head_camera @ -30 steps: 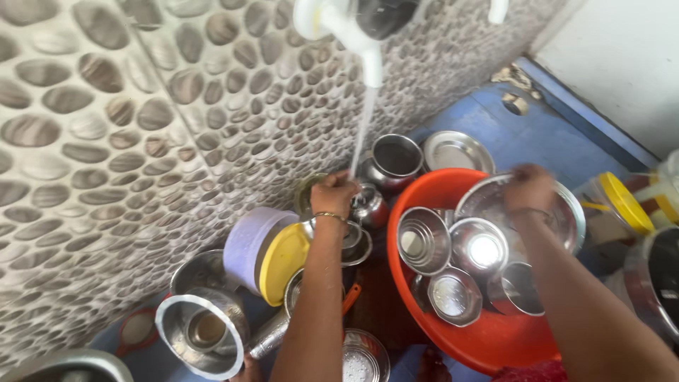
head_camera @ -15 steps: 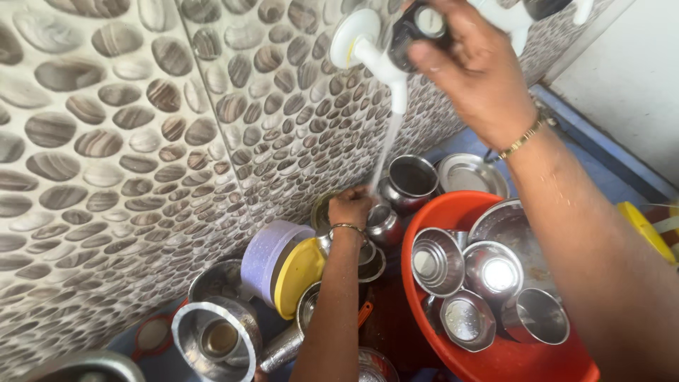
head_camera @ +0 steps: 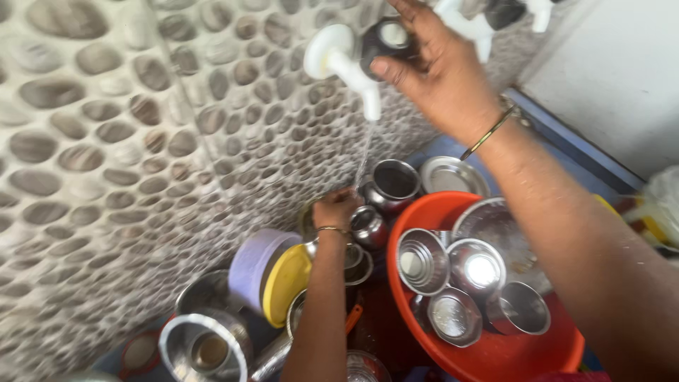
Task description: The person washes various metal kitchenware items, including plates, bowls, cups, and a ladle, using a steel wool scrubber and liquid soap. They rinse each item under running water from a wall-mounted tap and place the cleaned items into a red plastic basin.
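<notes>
Right hand [head_camera: 438, 78] at top centre of frame, fingers wrapped round dark round knob [head_camera: 387, 39] of white plastic wall tap [head_camera: 346, 64]. Spout points down; thin water stream falls toward left hand [head_camera: 336, 209] at frame centre. Left fingers closed on small steel cup [head_camera: 368, 225], just left of red plastic basin [head_camera: 544, 354] holding steel bowls.

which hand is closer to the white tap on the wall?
Right. The right hand is up on the white tap, fingers at its dark knob. The left hand is well below it, under the water stream among the steel vessels.
</notes>
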